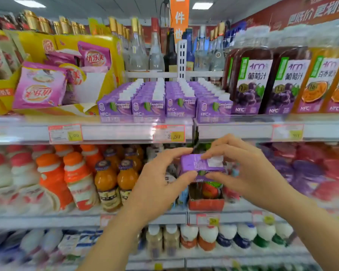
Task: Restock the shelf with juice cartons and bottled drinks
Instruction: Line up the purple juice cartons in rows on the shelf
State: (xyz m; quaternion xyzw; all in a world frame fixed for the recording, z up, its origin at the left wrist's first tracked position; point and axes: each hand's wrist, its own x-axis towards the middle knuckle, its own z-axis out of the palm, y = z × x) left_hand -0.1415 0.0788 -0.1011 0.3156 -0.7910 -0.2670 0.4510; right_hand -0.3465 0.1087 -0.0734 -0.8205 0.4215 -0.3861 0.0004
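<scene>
Both hands hold one small purple juice carton (pixel 196 165) in front of the middle shelf, below the upper shelf's edge. My left hand (pixel 160 182) grips its left end with thumb and fingers. My right hand (pixel 249 169) pinches its right end and top, near the white straw packet. On the upper shelf (pixel 125 132) stand several rows of matching purple cartons (pixel 164 100), lined front to back. To their right stand tall bottled grape juices (pixel 262 81) and orange passion-fruit bottles (pixel 319 83).
Yellow display boxes with pink sachets (pixel 41 87) fill the upper shelf's left. Orange juice bottles (pixel 115 182) and red-and-white drink bottles (pixel 74 178) crowd the middle shelf. A red box (pixel 205 204) sits behind the hands. Glass liquor bottles (pixel 157 49) stand at the back.
</scene>
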